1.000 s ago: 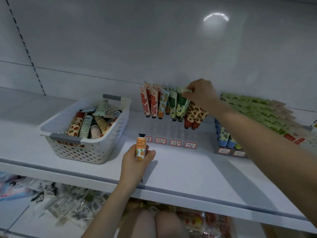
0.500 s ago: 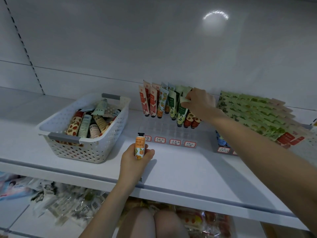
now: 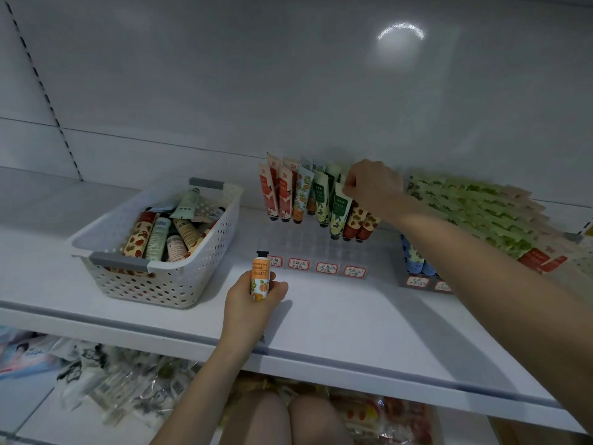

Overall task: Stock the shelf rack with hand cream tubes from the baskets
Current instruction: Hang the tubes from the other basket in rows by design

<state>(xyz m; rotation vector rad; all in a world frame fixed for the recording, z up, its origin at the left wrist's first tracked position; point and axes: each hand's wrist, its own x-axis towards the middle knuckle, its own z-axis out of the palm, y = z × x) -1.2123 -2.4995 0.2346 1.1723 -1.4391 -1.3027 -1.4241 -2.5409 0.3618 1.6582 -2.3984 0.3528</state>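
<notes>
Left hand [image 3: 253, 300] grips an orange tube [image 3: 260, 277] upright over the white shelf [image 3: 353, 322], in front of the clear rack [image 3: 308, 244]. Right hand [image 3: 373, 187] pinches the top of a green tube [image 3: 339, 213] standing in that rack. A basket [image 3: 167, 284] of tubes sits left

An orange hand cream tube [image 3: 260, 275] stands cap-up in the left hand [image 3: 253, 301] before the clear rack [image 3: 308, 243], where patterned tubes [image 3: 284, 195] lean cap-down in rear rows; loose tubes [image 3: 159, 234], perhaps a dozen, lie jumbled in the white perforated basket [image 3: 154, 285].
</notes>
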